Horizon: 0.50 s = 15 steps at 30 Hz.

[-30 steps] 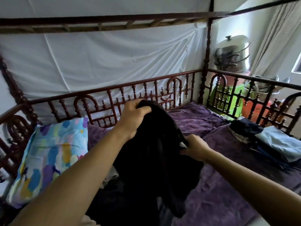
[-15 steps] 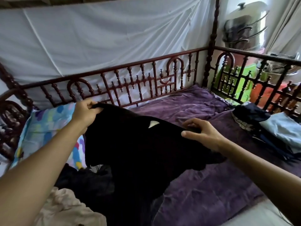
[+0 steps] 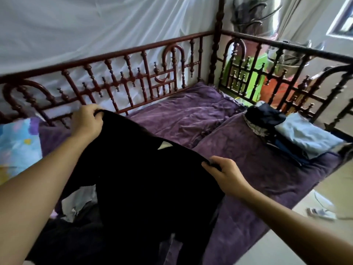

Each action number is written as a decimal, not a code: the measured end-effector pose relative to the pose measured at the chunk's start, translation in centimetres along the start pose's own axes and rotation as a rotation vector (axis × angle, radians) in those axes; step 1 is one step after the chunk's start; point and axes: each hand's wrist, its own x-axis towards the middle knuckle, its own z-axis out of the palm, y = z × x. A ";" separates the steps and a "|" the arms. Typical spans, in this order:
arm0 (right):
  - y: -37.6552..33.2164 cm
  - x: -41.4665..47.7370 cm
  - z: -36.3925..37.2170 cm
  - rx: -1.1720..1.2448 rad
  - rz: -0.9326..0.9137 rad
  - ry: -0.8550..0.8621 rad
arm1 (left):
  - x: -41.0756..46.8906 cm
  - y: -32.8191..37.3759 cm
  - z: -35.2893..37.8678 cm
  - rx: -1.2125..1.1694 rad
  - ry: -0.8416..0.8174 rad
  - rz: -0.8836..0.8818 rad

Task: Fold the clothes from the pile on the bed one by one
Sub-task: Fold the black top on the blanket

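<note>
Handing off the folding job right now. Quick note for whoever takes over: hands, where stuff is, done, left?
Left hand: grips one top corner of the black garment, held up.
Right hand: pinches the opposite top edge; the garment hangs spread between both hands, not yet folded.
Pile: unfolded clothes lie under the garment, near left on the purple blanket.
Done: a small stack of clothes that look folded sits at the bed's far right.
Left: lay out and fold the black garment, probably add it to the stack, then work through the pile.
</note>
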 end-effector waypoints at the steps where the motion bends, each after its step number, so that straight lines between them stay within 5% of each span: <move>1: 1.5 0.1 -0.6 -0.034 0.037 0.054 | 0.2 0.8 1.9 0.039 -0.036 0.020; 7: 12.1 0.6 -7.9 -0.221 0.315 0.267 | 0.4 9.8 16.6 0.073 -0.312 0.116; 15: 28.1 3.9 -19.6 -0.313 0.608 0.374 | -0.8 24.8 35.4 0.089 -0.406 0.228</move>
